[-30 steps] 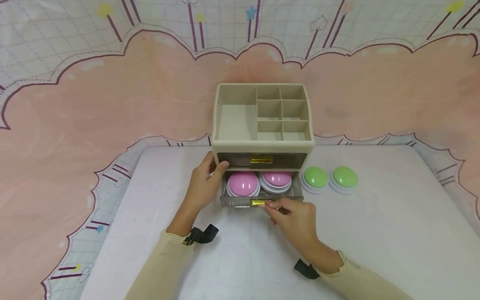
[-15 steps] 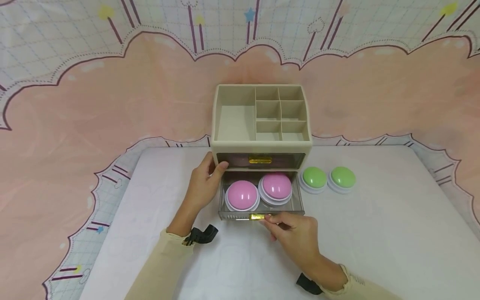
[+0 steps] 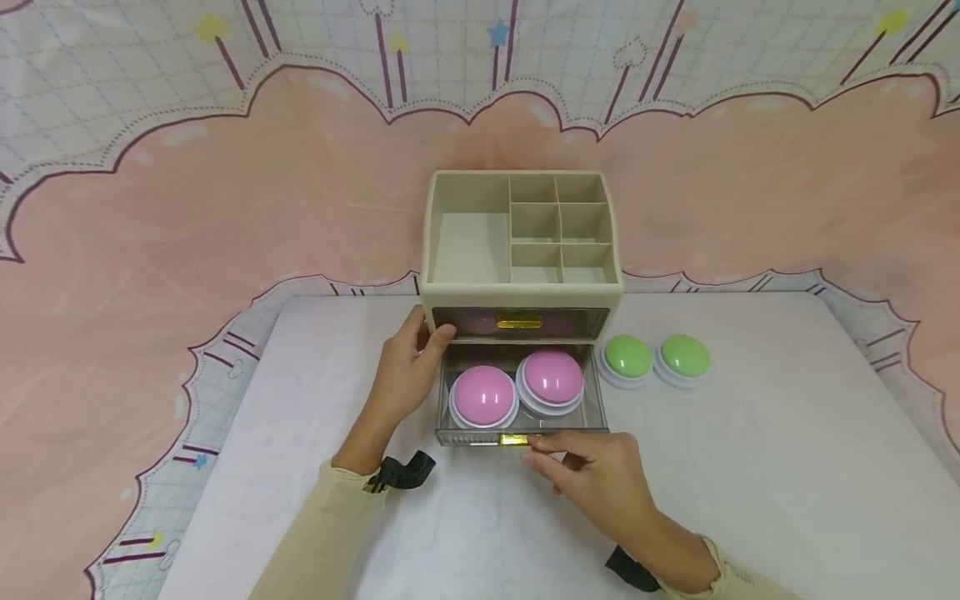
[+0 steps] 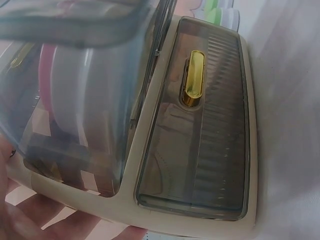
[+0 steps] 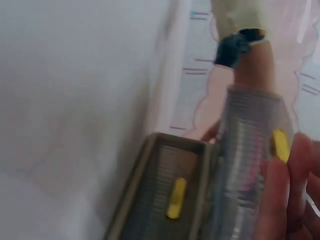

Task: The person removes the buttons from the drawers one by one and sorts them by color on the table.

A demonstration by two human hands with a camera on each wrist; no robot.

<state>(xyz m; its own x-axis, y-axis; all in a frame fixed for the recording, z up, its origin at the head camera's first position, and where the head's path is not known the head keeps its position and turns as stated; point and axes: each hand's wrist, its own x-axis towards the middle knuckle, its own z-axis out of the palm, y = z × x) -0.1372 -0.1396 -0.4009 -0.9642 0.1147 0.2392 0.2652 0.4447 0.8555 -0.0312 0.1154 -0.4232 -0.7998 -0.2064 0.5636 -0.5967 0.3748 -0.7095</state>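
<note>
A cream desktop organizer has its smoky lower drawer pulled out, with two pink-domed, white-based round buttons inside. My left hand grips the organizer's left side, thumb at the front corner; in the left wrist view its fingers lie along that side. At the right end of the drawer's gold handle, my right hand has its index fingertip on the handle and its thumb just below. The right wrist view shows fingertips overlapping this handle. The upper drawer is closed.
Two green-domed round buttons, one close beside the drawer and another to its right, sit on the white tabletop. Bare compartments top the organizer. A patterned pink cloth hangs behind.
My right hand has pulled the lower drawer further out toward me, bringing both pink buttons fully into sight. Its thumb has since dropped slightly below the handle. The left hand stays put.
</note>
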